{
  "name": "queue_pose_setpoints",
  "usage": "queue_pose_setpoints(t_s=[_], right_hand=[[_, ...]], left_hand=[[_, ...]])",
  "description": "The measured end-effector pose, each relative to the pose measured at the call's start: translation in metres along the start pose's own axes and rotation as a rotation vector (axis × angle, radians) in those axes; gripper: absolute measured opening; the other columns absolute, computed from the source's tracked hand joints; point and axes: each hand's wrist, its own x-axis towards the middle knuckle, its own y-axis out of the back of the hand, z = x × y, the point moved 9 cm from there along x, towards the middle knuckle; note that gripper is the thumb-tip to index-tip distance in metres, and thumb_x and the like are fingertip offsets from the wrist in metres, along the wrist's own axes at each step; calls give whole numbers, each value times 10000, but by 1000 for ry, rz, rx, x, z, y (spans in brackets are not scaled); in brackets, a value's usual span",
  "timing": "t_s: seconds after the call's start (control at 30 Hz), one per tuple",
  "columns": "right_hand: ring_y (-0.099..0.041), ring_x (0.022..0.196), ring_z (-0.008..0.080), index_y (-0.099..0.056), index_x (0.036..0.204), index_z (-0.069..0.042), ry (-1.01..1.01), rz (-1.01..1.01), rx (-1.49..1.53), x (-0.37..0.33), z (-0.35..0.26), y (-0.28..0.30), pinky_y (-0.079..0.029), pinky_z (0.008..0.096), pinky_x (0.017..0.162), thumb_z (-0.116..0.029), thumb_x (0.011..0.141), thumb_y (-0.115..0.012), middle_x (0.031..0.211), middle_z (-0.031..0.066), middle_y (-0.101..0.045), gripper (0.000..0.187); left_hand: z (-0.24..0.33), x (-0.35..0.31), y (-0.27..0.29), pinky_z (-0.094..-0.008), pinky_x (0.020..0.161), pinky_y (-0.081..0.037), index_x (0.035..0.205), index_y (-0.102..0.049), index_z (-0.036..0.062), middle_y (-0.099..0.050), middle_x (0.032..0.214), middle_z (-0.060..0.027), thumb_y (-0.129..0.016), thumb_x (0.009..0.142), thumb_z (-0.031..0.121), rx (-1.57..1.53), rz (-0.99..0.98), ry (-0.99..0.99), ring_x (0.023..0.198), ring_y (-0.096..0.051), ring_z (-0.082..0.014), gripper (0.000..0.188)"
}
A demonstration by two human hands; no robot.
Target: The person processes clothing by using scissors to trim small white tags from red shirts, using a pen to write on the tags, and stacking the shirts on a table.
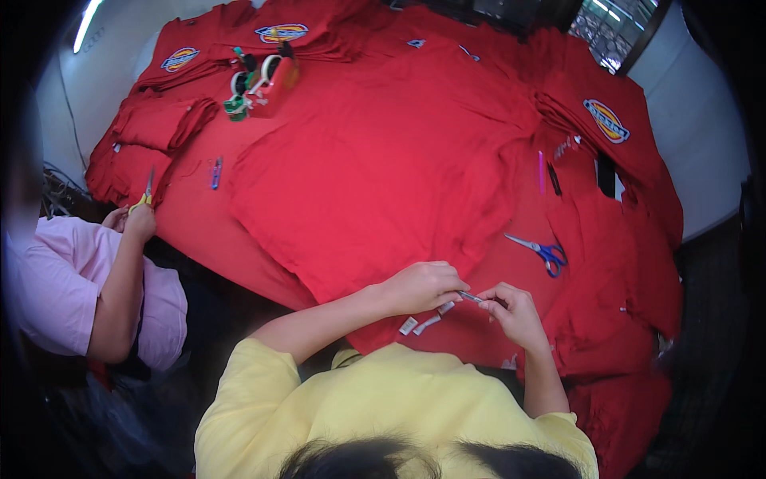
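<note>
A large red shirt [383, 176] lies spread over the table in front of me, its near edge reaching my body. My left hand [427, 286] is closed above this edge, its fingertips pinched on something too small to make out. Close beside it, my right hand [515, 311] is closed on a slim grey metal tool [471, 297], which points toward the left fingertips. Its exact kind is partly hidden by the fingers. White labels [408, 326] hang just below my left hand. Blue-handled scissors [546, 254] lie to the right.
A tape dispenser [267, 84] stands at the back left, near folded red shirts [152, 120]. Purple thread snips [216, 173] lie on the left. A pink pen [541, 172] and black pen [554, 180] lie right. At left, a person holds yellow-handled scissors [145, 198].
</note>
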Motion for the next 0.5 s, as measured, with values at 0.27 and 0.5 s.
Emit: queue_pose_setpoints(t_s=[0.27,0.5], right_hand=[[-553,1111,267,-546,1237,-3,363,325,40,60,-94,-30,-422,347,960,-85,836,-653,1190,156,-591,422],[-419,1241,322,-515,1268,-39,-143,727,-440,4,42,-30,-307,441,1048,-181,898,-586,1320,160,-471,402]], left_hand=[[-44,-45,220,-288,722,-537,953,-576,-9,-665,945,-122,-571,923,59,-576,621,439,804,-643,-157,75],[-137,-131,514,-265,640,-528,983,-559,-19,-690,866,-112,-607,911,91,367,1273,208,763,-676,-132,140]])
